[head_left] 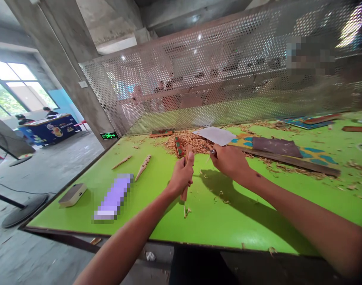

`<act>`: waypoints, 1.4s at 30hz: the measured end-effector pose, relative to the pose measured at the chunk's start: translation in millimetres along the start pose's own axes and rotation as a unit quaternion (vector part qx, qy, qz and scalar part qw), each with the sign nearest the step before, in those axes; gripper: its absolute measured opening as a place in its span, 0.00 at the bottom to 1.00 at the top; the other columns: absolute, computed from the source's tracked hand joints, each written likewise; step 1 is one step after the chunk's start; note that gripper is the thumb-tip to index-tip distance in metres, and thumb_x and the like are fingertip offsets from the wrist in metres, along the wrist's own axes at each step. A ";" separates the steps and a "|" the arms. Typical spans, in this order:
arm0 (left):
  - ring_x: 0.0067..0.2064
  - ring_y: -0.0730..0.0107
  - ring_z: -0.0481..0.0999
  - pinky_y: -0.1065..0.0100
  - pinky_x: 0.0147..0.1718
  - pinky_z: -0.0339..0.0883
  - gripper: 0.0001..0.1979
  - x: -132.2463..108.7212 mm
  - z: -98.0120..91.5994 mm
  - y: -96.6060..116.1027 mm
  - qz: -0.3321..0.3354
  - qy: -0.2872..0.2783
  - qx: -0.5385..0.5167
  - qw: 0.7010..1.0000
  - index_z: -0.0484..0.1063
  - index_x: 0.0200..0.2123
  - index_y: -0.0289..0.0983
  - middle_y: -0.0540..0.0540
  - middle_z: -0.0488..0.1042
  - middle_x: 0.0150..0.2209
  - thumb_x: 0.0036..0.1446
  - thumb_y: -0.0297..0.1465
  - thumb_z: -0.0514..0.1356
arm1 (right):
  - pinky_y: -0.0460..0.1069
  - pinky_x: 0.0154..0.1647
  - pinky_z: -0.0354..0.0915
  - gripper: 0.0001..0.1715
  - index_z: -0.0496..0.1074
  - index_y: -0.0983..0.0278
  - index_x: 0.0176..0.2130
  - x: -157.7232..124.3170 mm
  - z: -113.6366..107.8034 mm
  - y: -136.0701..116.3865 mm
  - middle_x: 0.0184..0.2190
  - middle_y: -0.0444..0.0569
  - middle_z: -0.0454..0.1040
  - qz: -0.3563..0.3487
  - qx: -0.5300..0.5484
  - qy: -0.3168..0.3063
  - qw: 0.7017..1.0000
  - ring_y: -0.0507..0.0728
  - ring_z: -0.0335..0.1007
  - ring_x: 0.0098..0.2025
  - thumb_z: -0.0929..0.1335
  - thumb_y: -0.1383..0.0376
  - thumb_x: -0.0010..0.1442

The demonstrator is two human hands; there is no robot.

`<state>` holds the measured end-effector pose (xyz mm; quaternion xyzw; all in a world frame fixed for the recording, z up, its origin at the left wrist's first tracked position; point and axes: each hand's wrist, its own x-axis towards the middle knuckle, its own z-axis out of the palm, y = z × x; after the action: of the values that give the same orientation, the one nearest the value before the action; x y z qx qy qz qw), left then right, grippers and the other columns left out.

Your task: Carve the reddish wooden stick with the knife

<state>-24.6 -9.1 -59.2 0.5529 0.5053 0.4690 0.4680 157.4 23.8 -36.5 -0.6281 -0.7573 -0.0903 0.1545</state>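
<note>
My left hand [182, 173] is wrapped round a slim wooden stick [185, 196] held upright, its lower tip resting on the green table [157, 213]. My right hand [230, 160] is closed on a small carving tool [212, 151] with a metal end, held just right of the stick's top. A heap of wood shavings [187, 142] lies just beyond both hands.
Two carved wooden pieces [143, 168] lie to the left, with a small box [72, 194] near the left edge. A white sheet [215, 135], dark sandpaper [276, 146] and a long wooden strip [288, 160] lie to the right. A perforated metal screen [228, 79] backs the table.
</note>
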 end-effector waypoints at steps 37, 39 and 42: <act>0.18 0.82 0.58 0.77 0.17 0.54 0.22 -3.1 -4.0 10.9 0.124 -0.006 0.001 0.992 0.63 0.36 0.39 0.58 0.61 0.23 0.60 0.52 0.62 | 0.48 0.29 0.53 0.17 0.65 0.61 0.39 -20.9 10.0 -17.7 0.28 0.46 0.73 -0.181 0.387 0.015 0.904 0.54 0.64 0.26 0.60 0.51 0.71; 0.18 0.82 0.57 0.76 0.18 0.53 0.22 -3.0 -3.3 11.0 0.124 0.001 0.009 0.992 0.63 0.36 0.39 0.58 0.62 0.22 0.60 0.51 0.62 | 0.48 0.29 0.52 0.17 0.64 0.61 0.38 -21.2 10.2 -18.7 0.28 0.46 0.73 -0.185 0.388 0.015 0.903 0.54 0.63 0.26 0.60 0.51 0.72; 0.18 0.81 0.57 0.76 0.18 0.53 0.22 -3.1 -2.9 11.7 0.115 0.010 0.022 0.993 0.63 0.35 0.39 0.58 0.62 0.22 0.59 0.51 0.62 | 0.48 0.29 0.52 0.17 0.63 0.60 0.38 -21.1 11.2 -19.4 0.28 0.46 0.72 -0.183 0.379 0.015 0.907 0.54 0.63 0.26 0.59 0.51 0.72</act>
<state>-26.2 -12.6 -47.5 0.6126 0.4532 0.5142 0.3935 140.4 4.2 -53.2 -0.3714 -0.8336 0.1672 0.3732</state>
